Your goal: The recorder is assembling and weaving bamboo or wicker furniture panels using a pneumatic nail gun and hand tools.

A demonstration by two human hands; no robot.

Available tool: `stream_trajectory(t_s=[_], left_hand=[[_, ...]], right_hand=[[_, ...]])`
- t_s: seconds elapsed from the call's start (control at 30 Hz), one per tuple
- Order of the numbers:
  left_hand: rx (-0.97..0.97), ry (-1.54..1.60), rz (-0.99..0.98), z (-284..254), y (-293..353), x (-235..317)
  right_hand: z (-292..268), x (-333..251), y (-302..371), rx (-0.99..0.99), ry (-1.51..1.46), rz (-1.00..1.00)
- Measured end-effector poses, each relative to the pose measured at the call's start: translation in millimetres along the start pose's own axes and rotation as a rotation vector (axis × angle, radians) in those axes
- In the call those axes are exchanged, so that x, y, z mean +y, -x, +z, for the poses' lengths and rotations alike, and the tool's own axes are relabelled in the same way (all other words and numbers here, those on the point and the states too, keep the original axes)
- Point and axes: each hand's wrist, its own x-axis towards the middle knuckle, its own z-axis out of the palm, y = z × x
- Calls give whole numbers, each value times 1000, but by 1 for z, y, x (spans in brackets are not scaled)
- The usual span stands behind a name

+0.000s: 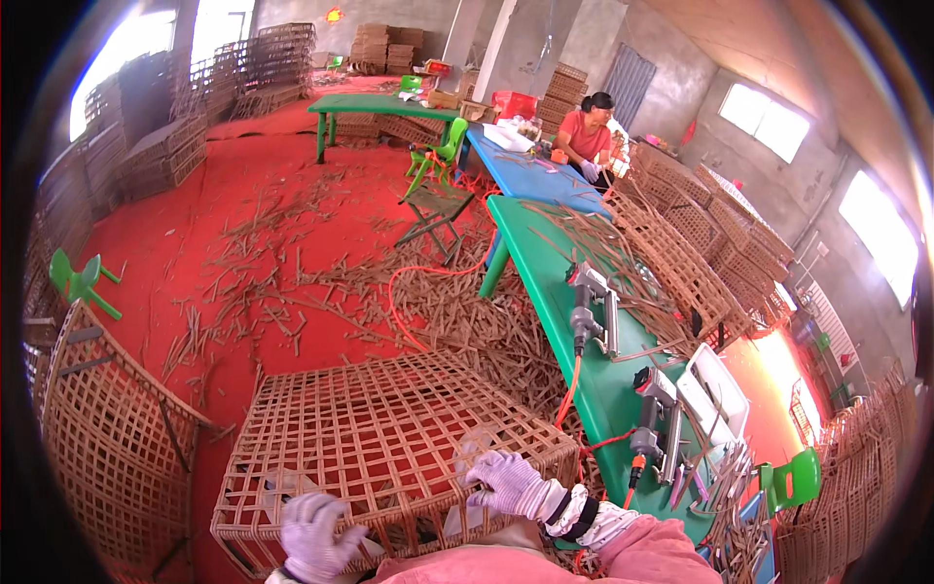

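Observation:
An open-lattice woven basket (389, 420) of brown strips lies in front of me, its near edge close to my body. At its near left edge my left hand (319, 537), in a pale striped glove, has its fingers curled over the rim. Farther right, my right hand (508, 483), gloved alike, bends its fingers around the basket's upper near edge. Dark bands circle the right sleeve. Some fingertips are hidden behind the weave.
Two pneumatic staplers (588, 310) with orange hoses and a white tray (713, 394) lie on the green table (545, 282) at right. Cut strips (486, 341) litter the red floor. Another woven panel (117, 438) stands at left. A co-worker (584, 141) sits beyond the blue table (535, 180).

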Motion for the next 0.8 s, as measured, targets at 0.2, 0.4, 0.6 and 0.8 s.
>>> stream_trajectory(t_s=[0.2, 0.4, 0.6, 0.8], left_hand=[[-460, 127, 132, 44, -59, 46], [-698, -61, 199, 86, -79, 75], [-394, -44, 264, 94, -55, 76], [-348, 0, 311, 89, -55, 67]], right_hand=[[-21, -5, 0, -63, 152, -29], [-18, 7, -6, -113, -43, -43], [-2, 10, 3, 18, -45, -109], [-7, 22, 25, 189, 126, -47]])
